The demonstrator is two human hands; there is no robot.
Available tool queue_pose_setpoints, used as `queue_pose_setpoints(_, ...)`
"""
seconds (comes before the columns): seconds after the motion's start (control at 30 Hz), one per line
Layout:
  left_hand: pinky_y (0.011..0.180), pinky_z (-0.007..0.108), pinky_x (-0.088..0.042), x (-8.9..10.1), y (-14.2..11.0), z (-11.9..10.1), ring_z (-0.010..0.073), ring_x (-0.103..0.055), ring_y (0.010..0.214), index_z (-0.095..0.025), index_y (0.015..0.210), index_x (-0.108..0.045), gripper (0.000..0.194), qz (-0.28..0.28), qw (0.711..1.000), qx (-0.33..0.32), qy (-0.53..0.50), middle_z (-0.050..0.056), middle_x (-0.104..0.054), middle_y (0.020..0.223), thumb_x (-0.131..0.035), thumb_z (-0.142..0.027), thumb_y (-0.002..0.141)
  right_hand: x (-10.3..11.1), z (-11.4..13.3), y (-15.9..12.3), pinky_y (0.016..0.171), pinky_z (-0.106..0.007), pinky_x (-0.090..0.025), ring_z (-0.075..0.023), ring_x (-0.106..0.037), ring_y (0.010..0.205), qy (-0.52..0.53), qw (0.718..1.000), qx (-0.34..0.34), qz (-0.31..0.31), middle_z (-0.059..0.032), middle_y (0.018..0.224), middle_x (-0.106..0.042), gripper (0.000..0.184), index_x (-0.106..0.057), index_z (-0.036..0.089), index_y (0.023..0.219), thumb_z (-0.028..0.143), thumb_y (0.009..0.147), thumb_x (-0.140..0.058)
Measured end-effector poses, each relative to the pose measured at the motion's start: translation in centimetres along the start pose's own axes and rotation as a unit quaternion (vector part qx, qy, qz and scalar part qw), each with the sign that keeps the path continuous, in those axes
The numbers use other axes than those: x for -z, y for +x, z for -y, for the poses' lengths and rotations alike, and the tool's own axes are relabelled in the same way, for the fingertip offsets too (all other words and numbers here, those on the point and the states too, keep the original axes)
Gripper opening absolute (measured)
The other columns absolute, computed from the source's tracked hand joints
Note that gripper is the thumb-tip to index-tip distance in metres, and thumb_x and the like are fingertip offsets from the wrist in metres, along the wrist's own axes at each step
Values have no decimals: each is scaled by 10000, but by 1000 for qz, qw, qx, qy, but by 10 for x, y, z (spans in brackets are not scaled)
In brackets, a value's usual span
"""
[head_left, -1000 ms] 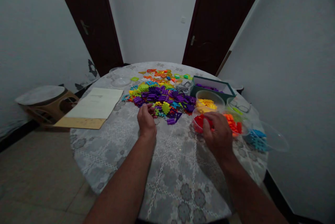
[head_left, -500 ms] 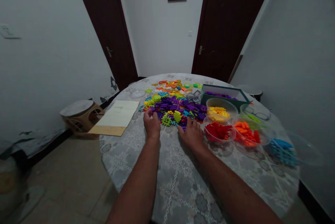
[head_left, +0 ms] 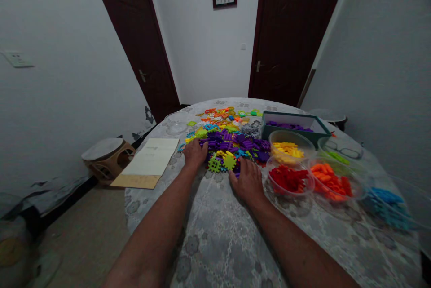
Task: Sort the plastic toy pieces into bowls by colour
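Observation:
A heap of plastic gear-shaped building pieces lies on the table, with many purple pieces point(head_left: 224, 142) in its middle. My left hand point(head_left: 194, 153) rests at the heap's left edge, thumb apart from the fingers and nothing visibly gripped. At the front right edge is my right hand point(head_left: 248, 178), palm down, its thumb spread from its fingers beside a purple piece point(head_left: 237, 174). Between the hands sit a green square piece point(head_left: 214, 165) and a lime round piece point(head_left: 230, 161). My fingertips are partly hidden among the pieces.
On the right stand clear bowls of yellow pieces point(head_left: 288, 149), red pieces point(head_left: 289, 178), orange pieces point(head_left: 332, 181) and blue pieces point(head_left: 387, 207). Behind them are a dark green box point(head_left: 318, 127) and glasses point(head_left: 350, 152). A paper pad point(head_left: 148, 160) lies left; a stool point(head_left: 106, 157) stands beyond.
The view has shifted slightly. My left hand has turned and pushed further against the heap's left side. My right hand stays at the front right, near the lime piece.

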State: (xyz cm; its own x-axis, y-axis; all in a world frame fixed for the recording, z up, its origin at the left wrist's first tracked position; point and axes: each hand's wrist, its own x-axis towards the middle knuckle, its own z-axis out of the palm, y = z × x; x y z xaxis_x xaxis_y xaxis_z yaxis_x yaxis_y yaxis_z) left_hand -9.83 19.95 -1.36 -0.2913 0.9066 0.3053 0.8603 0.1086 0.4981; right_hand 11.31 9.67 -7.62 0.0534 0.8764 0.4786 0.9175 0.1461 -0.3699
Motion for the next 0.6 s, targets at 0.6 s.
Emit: queue_pose_setpoints(0.6, 998, 621, -451, -11, 23, -14, 480, -627, 1240, -281, 1298, -773, 699, 74, 993, 2, 95, 200, -748, 1291, -480, -786, 913, 0, -1, 8, 1174, -555, -323, -395, -527, 1322, 16, 1000, -16, 16, -249, 1375, -629, 695, -489, 83, 1523, 493, 977, -617)
